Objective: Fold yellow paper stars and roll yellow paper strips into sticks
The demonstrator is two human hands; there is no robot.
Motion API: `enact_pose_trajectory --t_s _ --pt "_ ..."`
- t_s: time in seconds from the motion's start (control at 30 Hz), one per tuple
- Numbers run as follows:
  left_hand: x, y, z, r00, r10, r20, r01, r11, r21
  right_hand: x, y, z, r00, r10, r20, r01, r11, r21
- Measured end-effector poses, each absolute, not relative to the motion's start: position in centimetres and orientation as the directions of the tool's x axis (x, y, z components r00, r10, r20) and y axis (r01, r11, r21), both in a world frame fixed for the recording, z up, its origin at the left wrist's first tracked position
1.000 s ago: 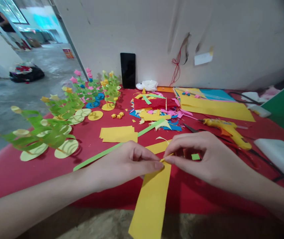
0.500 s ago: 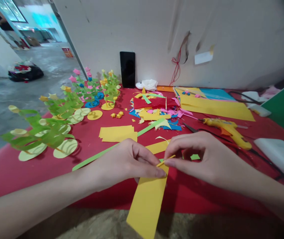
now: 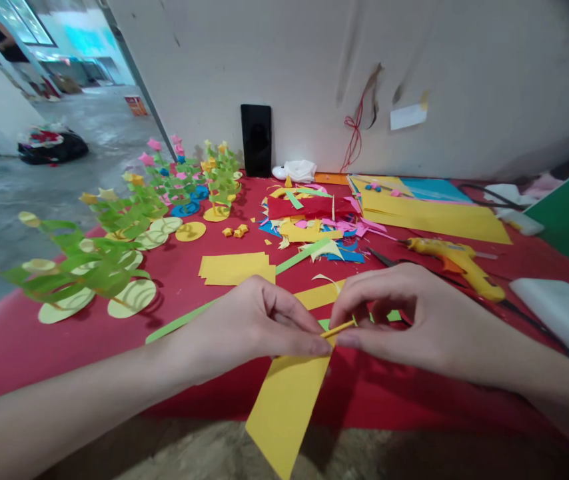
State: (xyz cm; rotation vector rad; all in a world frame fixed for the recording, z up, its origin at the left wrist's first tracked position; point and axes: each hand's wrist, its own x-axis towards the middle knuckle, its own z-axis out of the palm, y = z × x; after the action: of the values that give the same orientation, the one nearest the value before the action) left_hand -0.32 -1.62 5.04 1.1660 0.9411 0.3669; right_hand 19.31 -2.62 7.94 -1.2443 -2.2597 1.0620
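Observation:
My left hand [image 3: 264,320] pinches a yellow paper strip [image 3: 289,407] whose upper end is rolled into a thin tube [image 3: 338,329]. The strip's free end hangs over the table's front edge. My right hand [image 3: 389,313] is at the tube's right end, its thumb just below the tube and its fingers curled above; the tube's tip shows between them. Beyond my hands lie another yellow strip [image 3: 314,295], long green strips [image 3: 184,321] and a stack of yellow paper pieces [image 3: 237,268].
Paper plants [image 3: 69,267] stand at the left on the red table [image 3: 9,353]. Coloured scraps [image 3: 314,220] lie mid-table. A yellow glue gun [image 3: 457,260] with cables and scissors [image 3: 379,257] are right. A black phone [image 3: 256,140] leans on the wall.
The rolled tube now shows more of its length, and my right fingers have parted from around its end. The hanging end of the strip has swung slightly left.

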Motion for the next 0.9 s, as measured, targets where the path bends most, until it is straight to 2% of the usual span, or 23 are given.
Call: enact_pose_trajectory --t_s 0.13,0.3,0.4,0.67,0.77,0.9 --pt "-0.35 -1.65 5.10 0.572 0.687 -0.449 0.237 0.385 0.892 19.14 -2.67 7.76 -0.527 0.849 -0.022 0.557 0.325 -0.764" --pt "-0.28 -1.56 5.76 0.645 0.624 -0.442 0.268 0.357 0.895 19.21 -2.78 8.03 -0.474 0.881 -0.001 0.546 0.293 -0.785" --pt "-0.23 -1.49 5.99 0.670 0.598 -0.440 0.242 0.384 0.891 19.28 -2.77 8.20 -0.486 0.874 -0.007 0.544 0.296 -0.785" --pt "-0.52 -1.44 5.17 0.594 0.620 -0.513 0.281 0.437 0.854 19.36 -2.80 8.06 -0.605 0.795 -0.039 0.561 0.391 -0.730" --pt "-0.45 -1.42 5.15 0.602 0.606 -0.519 0.254 0.471 0.845 19.37 -2.86 8.20 -0.595 0.802 -0.062 0.577 0.372 -0.727" --pt "-0.33 -1.49 5.58 0.618 0.621 -0.483 0.265 0.413 0.871 19.51 -2.70 8.36 -0.566 0.824 -0.031 0.566 0.361 -0.741"
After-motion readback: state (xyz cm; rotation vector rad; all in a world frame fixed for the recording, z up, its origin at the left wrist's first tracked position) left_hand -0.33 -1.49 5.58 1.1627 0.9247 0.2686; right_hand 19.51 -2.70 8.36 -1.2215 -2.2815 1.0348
